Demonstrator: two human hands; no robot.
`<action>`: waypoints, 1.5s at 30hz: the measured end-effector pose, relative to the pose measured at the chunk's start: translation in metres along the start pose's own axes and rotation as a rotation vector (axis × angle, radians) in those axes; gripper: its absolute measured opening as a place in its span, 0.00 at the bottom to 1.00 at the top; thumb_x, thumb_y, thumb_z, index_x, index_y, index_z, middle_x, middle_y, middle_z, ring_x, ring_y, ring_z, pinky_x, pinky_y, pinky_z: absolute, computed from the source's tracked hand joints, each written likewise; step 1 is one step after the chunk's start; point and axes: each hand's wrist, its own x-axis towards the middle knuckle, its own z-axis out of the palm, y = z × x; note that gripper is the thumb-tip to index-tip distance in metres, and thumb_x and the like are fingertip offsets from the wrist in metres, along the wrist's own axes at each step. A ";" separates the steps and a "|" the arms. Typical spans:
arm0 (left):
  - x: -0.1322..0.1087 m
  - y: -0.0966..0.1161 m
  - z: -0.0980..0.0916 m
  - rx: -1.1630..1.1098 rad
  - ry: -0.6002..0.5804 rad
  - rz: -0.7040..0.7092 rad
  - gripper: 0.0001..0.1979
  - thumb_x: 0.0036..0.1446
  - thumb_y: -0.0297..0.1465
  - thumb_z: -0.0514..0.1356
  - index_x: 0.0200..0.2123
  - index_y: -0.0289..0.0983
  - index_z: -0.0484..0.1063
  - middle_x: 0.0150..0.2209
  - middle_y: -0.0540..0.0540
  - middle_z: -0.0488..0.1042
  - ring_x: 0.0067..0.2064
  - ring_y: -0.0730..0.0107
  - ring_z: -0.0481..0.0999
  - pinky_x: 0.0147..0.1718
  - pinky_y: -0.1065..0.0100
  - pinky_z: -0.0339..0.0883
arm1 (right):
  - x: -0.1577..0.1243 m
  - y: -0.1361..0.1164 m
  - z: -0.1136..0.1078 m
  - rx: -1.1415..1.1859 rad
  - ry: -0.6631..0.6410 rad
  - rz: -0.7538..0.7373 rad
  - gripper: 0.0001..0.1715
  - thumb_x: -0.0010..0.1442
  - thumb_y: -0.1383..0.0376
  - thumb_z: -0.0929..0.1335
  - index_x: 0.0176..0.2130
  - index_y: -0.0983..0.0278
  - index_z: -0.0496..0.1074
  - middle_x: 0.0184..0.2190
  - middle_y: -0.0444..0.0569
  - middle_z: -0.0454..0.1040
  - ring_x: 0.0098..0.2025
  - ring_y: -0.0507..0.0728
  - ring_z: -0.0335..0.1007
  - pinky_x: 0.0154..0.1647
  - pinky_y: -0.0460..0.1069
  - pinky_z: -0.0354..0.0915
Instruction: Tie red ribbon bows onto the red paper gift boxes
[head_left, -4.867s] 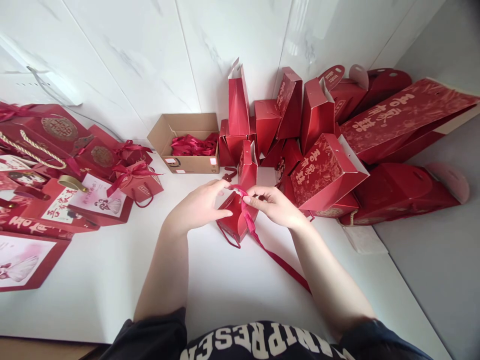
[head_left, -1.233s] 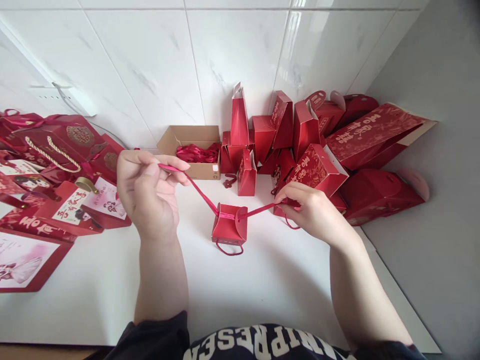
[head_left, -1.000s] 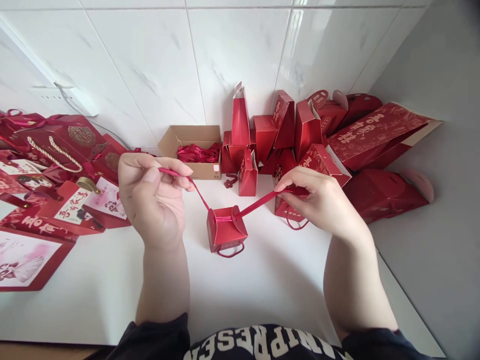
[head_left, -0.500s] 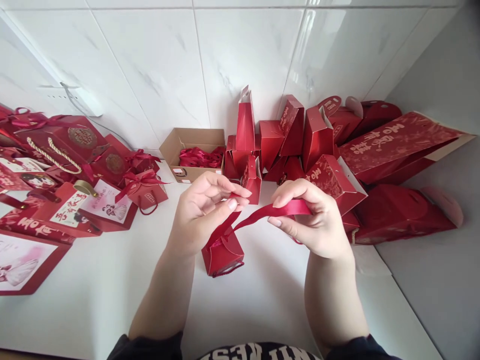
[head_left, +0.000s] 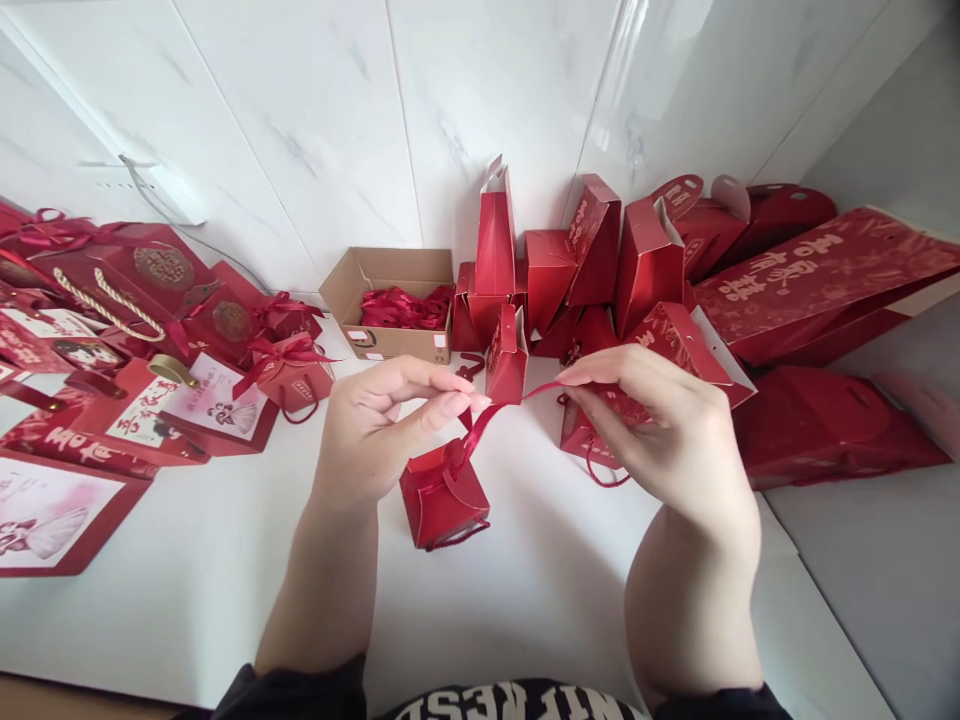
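A small red gift box [head_left: 448,507] with a dark red cord handle sits on the white table between my forearms. Red satin ribbon [head_left: 481,425] rises from its top, crossed or looped just above the lid. Thumb and fingers of my left hand [head_left: 379,425] pinch one part of the ribbon, up and left of the box. Off to the right, my right hand [head_left: 660,425] pinches the other end between thumb and fingertips. The ribbon stretches between both hands. Whether the loop is a knot I cannot tell.
A cardboard box [head_left: 401,345] of red ribbons stands by the tiled wall. Several red gift boxes [head_left: 495,230] crowd the back and right. At left are decorated boxes and bags [head_left: 161,270]. Another small red box [head_left: 592,430] lies partly behind my right hand.
My right hand has moved right and now pinches the ribbon at its tip. The ribbon has drawn into a loop above the box. The view has shifted slightly.
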 end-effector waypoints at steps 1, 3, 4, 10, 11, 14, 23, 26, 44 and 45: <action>0.000 0.000 0.000 -0.024 -0.006 0.021 0.01 0.54 0.28 0.67 0.31 0.38 0.78 0.28 0.49 0.81 0.31 0.69 0.81 0.32 0.70 0.76 | 0.000 0.001 0.002 -0.046 0.048 -0.034 0.13 0.61 0.77 0.67 0.39 0.60 0.75 0.39 0.48 0.78 0.43 0.58 0.76 0.44 0.54 0.72; -0.001 0.001 -0.001 -0.081 -0.006 0.064 0.01 0.55 0.29 0.66 0.31 0.39 0.78 0.28 0.49 0.80 0.30 0.71 0.80 0.32 0.70 0.76 | 0.000 0.003 0.006 -0.084 0.167 -0.111 0.15 0.60 0.79 0.67 0.35 0.60 0.75 0.39 0.48 0.79 0.42 0.59 0.76 0.43 0.55 0.72; -0.001 0.002 -0.002 -0.113 0.003 0.079 0.01 0.56 0.29 0.66 0.32 0.39 0.78 0.27 0.49 0.80 0.29 0.72 0.79 0.31 0.70 0.75 | 0.001 0.004 0.008 -0.082 0.245 -0.142 0.15 0.59 0.79 0.67 0.35 0.59 0.75 0.39 0.48 0.79 0.41 0.59 0.76 0.41 0.55 0.72; 0.001 0.003 -0.011 -0.300 0.175 0.140 0.05 0.54 0.35 0.68 0.31 0.41 0.77 0.24 0.52 0.76 0.25 0.75 0.75 0.23 0.72 0.71 | 0.002 0.008 0.009 -0.033 0.592 -0.222 0.20 0.57 0.78 0.70 0.44 0.56 0.76 0.36 0.47 0.77 0.39 0.62 0.76 0.39 0.58 0.70; 0.001 0.003 -0.012 -0.320 0.214 0.152 0.05 0.53 0.35 0.69 0.31 0.42 0.77 0.24 0.52 0.76 0.25 0.75 0.75 0.23 0.72 0.70 | 0.002 0.010 0.008 -0.047 0.592 -0.226 0.19 0.57 0.78 0.70 0.44 0.56 0.76 0.36 0.47 0.77 0.40 0.62 0.76 0.41 0.59 0.70; 0.002 0.002 -0.013 -0.342 0.261 0.191 0.05 0.52 0.35 0.69 0.31 0.41 0.77 0.24 0.52 0.75 0.26 0.75 0.75 0.24 0.72 0.70 | 0.001 0.017 0.006 -0.100 0.530 -0.225 0.15 0.57 0.77 0.71 0.38 0.57 0.77 0.37 0.47 0.77 0.40 0.62 0.75 0.42 0.59 0.70; 0.000 0.001 -0.008 -0.249 0.220 0.284 0.06 0.54 0.40 0.67 0.30 0.45 0.78 0.22 0.52 0.73 0.24 0.74 0.71 0.21 0.70 0.63 | 0.004 -0.005 0.023 0.280 0.281 -0.053 0.13 0.57 0.75 0.71 0.40 0.58 0.75 0.33 0.45 0.78 0.37 0.58 0.76 0.37 0.54 0.73; 0.001 -0.001 -0.005 -0.234 0.163 0.208 0.05 0.57 0.37 0.65 0.35 0.44 0.79 0.26 0.49 0.75 0.28 0.71 0.74 0.25 0.69 0.67 | 0.003 -0.012 0.028 0.529 0.184 0.032 0.13 0.60 0.74 0.69 0.42 0.58 0.74 0.34 0.45 0.78 0.36 0.56 0.76 0.35 0.51 0.74; 0.000 -0.011 0.014 -0.343 -0.123 -0.293 0.05 0.53 0.31 0.68 0.33 0.39 0.76 0.30 0.50 0.76 0.29 0.75 0.74 0.30 0.72 0.71 | 0.003 -0.007 0.027 0.662 -0.075 0.060 0.06 0.59 0.73 0.69 0.33 0.63 0.74 0.39 0.50 0.76 0.40 0.56 0.75 0.37 0.51 0.75; 0.000 -0.011 0.014 -0.342 -0.115 -0.297 0.05 0.52 0.31 0.69 0.32 0.39 0.76 0.30 0.50 0.76 0.29 0.75 0.74 0.30 0.71 0.71 | 0.003 -0.007 0.026 0.654 -0.081 0.049 0.06 0.59 0.73 0.69 0.34 0.63 0.74 0.39 0.50 0.76 0.40 0.56 0.75 0.36 0.51 0.75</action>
